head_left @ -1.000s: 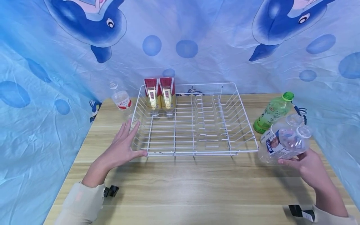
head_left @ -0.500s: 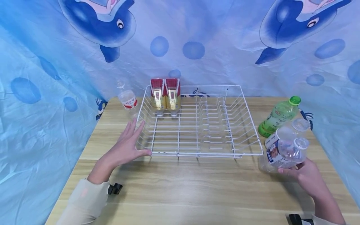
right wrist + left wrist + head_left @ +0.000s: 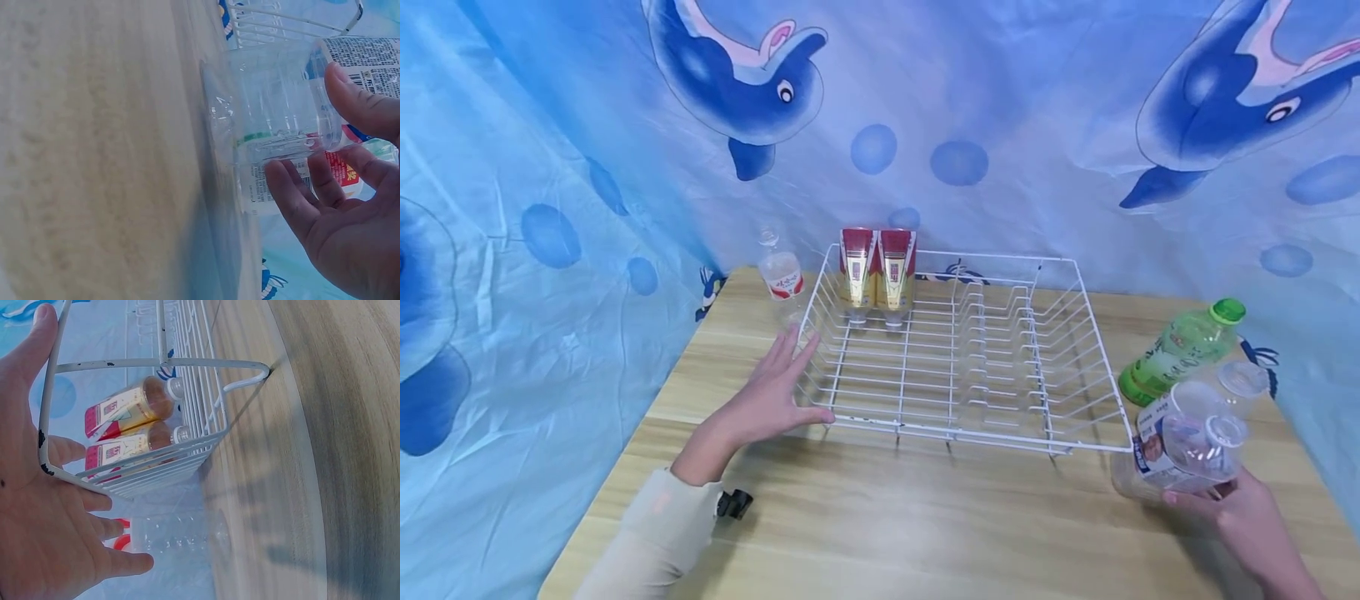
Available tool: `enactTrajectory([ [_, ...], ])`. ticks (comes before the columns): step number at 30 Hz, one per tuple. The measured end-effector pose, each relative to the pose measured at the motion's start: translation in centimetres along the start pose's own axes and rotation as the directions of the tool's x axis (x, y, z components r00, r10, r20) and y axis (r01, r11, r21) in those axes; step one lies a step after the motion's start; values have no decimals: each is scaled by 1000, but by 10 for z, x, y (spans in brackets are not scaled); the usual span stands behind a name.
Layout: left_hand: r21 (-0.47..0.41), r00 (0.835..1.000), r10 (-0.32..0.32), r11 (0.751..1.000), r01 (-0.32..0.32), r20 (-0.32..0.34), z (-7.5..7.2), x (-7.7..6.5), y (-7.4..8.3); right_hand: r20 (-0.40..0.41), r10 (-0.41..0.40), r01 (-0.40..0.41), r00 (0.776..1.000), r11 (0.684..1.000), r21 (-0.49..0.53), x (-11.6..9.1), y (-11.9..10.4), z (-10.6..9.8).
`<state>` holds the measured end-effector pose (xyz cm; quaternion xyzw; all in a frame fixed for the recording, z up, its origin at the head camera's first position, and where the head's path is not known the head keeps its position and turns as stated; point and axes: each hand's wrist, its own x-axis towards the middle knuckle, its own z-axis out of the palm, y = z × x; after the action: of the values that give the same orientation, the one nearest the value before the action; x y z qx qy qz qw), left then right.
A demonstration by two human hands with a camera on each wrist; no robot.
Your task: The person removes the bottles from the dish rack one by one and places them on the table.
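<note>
My left hand (image 3: 767, 400) rests spread on the near-left corner of a white wire dish rack (image 3: 925, 431). In the left wrist view the thumb lies along the rim and the fingers (image 3: 128, 562) reach past the rack's side, fairly straight. At the right, my right hand (image 3: 1247, 517) holds a clear plastic bottle (image 3: 275, 94) low on its body, thumb on one side and fingers on the other. This capless bottle stands on the table beside the rack's near-right corner. In the rack, two bottles with red and gold labels (image 3: 876, 271) stand upside down at the back left.
Behind the held bottle stand another clear bottle (image 3: 1242, 379) and a green drink bottle (image 3: 1180, 350) with a green cap. A clear bottle with a red-and-white label (image 3: 784, 279) stands left of the rack. A blue dolphin-print cloth (image 3: 1000, 208) hangs behind the wooden table (image 3: 880, 517).
The head view has turned, so the scene sits further right and lower. The held bottle has come slightly nearer to me relative to the rack. My left hand stays on the rack corner.
</note>
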<state>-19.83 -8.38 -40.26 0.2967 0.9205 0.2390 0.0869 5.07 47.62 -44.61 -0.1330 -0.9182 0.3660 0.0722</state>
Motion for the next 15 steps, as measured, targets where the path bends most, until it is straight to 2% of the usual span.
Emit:
enactTrajectory([
  [3, -17, 1000, 3, 1000, -3, -7, 2, -1, -2, 43, 66, -64, 997, 997, -42, 0, -2, 2],
  [8, -49, 1000, 14, 999, -15, -20, 4, -1, -2, 67, 150, -144, 986, 986, -88, 1, 0, 5],
  [15, -97, 999, -7, 995, 3, -40, 8, -4, -2, 91, 161, -155, 983, 986, -67, 3, 2, 3],
])
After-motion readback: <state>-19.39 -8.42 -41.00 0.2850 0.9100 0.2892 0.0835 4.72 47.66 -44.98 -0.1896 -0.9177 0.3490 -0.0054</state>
